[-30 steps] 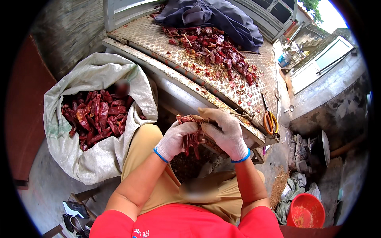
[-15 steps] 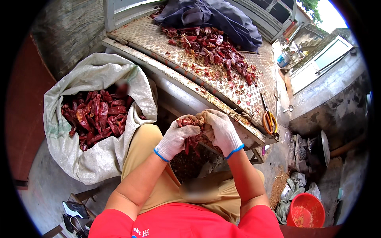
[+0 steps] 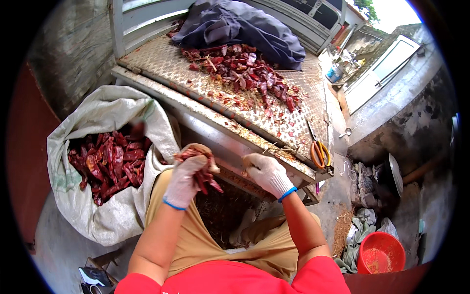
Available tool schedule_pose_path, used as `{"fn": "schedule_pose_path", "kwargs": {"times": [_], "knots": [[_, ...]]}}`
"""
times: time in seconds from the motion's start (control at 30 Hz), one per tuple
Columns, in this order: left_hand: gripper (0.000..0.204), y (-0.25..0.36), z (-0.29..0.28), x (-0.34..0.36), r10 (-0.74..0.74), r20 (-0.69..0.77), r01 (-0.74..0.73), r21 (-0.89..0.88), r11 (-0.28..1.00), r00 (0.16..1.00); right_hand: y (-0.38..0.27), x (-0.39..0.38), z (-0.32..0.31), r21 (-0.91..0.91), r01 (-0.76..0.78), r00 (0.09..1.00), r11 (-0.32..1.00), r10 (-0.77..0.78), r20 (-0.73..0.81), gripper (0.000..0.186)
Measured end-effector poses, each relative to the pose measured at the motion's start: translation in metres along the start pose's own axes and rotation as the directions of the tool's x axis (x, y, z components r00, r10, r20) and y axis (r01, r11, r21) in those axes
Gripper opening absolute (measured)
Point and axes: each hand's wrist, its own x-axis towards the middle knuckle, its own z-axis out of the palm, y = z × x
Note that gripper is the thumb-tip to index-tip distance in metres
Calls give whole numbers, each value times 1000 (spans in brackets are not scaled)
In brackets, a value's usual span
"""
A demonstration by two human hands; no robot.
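Head view: looking down on a seated person in a red top, both hands in white gloves, at the edge of a metal bed [image 3: 161,68].
Left hand [image 3: 185,180]: fingers curled tight round a bunch of chillies [image 3: 201,169], held up over the lap; the ends hang free below the glove, likely so bits drop into the gap between the knees.
Right hand [image 3: 267,172]: up against the bed's lip, fingers bent; whether they pinch anything I cannot tell, the tips blur.
Chillies: three lots. One bunch in hand, one heap [image 3: 245,73] spread on the bed, one load in the sack [image 3: 112,220].
Sack: one, white, mouth rolled open just beside the left knee, an easy reach for that hand.
Scissors [image 3: 319,153]: one pair, yellow handles, lying on the bed's near corner beside the right hand.
Cloth [image 3: 245,29]: one dark bundle behind the heap.
Bucket [image 3: 381,252]: one, red, on the ground at lower right, well apart.
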Motion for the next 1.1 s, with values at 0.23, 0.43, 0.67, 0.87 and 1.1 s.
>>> {"fn": "schedule_pose_path", "kwargs": {"times": [0.23, 0.43, 0.67, 0.87, 1.1], "knots": [[21, 110, -29, -3, 406, -69, -253, 683, 685, 911, -3, -9, -37, -274, -9, 969, 962, 76, 236, 34], [58, 205, -117, -41, 626, 69, 303, 830, -468, 777, -11, 47, -69, -266, -30, 964, 964, -43, -262, 35], [75, 157, -103, -51, 547, 126, 311, 709, -633, 828, 32, 156, -80, -429, -317, 876, 846, 88, -474, 40], [75, 98, -55, -33, 457, 163, 92, 869, -486, 874, 68, 157, -87, -149, -213, 812, 966, 90, -576, 30], [58, 13, 7, -18, 391, 428, -342, 900, -272, 815, 47, 98, -84, 633, 167, 848, 756, 217, -483, 23]]}}
